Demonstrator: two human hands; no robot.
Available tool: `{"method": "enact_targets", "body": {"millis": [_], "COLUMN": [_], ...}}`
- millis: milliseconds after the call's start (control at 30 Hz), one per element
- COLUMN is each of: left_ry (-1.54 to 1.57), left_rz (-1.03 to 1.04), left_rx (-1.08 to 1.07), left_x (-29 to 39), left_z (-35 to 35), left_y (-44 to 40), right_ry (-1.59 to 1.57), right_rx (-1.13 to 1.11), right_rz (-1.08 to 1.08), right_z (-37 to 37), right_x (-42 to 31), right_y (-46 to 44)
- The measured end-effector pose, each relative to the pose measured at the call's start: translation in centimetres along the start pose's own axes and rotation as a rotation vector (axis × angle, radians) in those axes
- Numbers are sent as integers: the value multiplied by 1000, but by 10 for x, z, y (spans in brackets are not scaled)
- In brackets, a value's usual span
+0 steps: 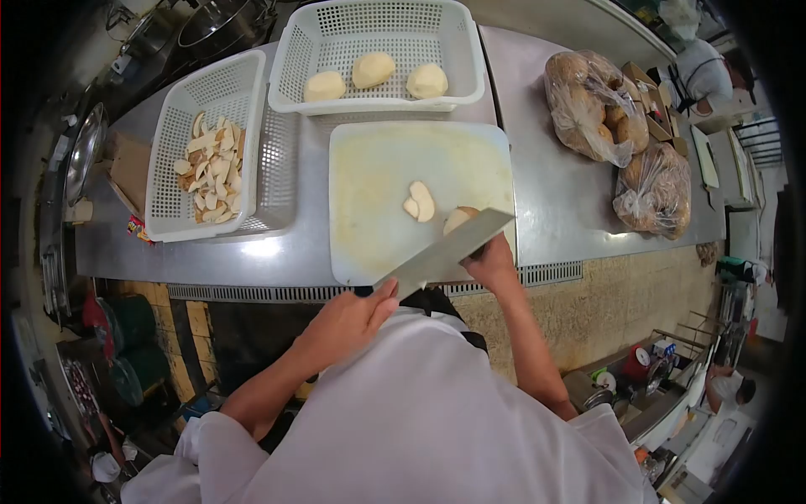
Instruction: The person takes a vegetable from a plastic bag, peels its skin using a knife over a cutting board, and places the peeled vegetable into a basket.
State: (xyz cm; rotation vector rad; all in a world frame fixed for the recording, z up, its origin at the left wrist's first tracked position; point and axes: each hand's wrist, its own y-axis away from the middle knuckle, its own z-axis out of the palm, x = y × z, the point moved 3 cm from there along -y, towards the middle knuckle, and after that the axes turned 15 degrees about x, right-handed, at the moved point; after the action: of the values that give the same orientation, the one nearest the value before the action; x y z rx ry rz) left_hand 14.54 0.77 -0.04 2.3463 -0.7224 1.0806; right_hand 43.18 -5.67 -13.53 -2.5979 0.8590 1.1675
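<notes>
A broad-bladed cleaver (449,252) slants up and to the right, its handle in my left hand (346,326). My right hand (494,262) is closed around a partly peeled root vegetable (458,218) with pale flesh and brown skin, perhaps a jicama. The blade crosses in front of this root and hides most of it, along with some of my right fingers. Under both lies a white cutting board (369,168). Cut pieces of pale peel (421,202) rest near the board's middle.
Behind the board, a white perforated basket (378,107) holds three peeled roots. Another basket (201,231) at left contains peelings. Plastic bags of brown roots (588,101) (655,189) sit on the steel table (571,197) at right. Other people (703,71) are in the background.
</notes>
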Motion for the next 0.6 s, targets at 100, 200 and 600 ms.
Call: {"method": "enact_targets", "body": {"millis": [100,200,600], "left_ry": [-172,-171,-47], "left_rz": [-88,-20,138], "left_rx": [-165,-59,103], "left_x": [10,11,-11], "left_z": [0,37,47], "left_y": [4,-36,-44], "right_ry": [202,73,58], "right_rx": [14,5,97], "right_rz": [-275,-12,-36], "right_z": [5,-6,-8], "right_x": [1,-25,-39], "right_y": [4,11,32]}}
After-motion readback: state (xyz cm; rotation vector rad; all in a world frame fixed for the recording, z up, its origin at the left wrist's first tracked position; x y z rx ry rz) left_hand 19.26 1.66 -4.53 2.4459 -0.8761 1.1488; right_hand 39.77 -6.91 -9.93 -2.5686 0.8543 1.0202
